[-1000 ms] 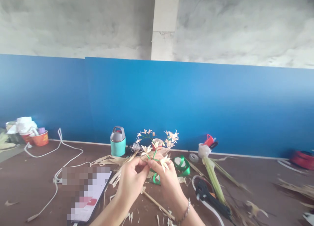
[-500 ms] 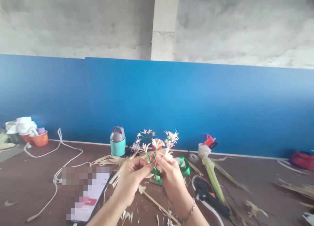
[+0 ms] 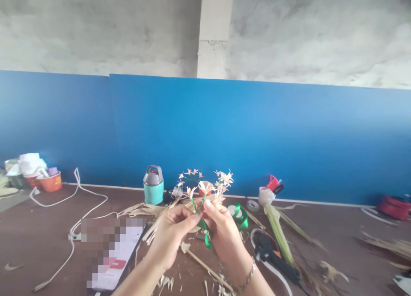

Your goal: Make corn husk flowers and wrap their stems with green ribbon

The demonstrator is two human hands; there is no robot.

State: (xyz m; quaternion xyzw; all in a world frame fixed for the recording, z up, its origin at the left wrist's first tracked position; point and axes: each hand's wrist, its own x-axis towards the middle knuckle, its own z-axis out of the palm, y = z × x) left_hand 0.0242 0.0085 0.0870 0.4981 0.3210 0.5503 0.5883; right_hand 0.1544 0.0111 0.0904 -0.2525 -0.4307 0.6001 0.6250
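Both hands meet low in the middle of the head view around a spray of small cream flowers, which look made of dried husk, on thin green-wrapped stems. My left hand is closed, thumb and fingers pinching the stem base from the left. From the right, my right hand pinches the stems just above, its thumb pointing up. A green ribbon hangs in a loop between the palms. The exact grip points are partly hidden by the fingers. Just behind my right hand lies a roll of green ribbon.
A phone lies left of my forearm, and a black glue gun lies right. Dried husks, a thin stick and scraps surround my hands. Behind stand a turquoise lidded flask, a tape roll and a blue partition.
My right hand has turned slightly at the stems, and the pale flower by its fingers shows less. The ribbon loop hangs a little lower. My left hand keeps its place.
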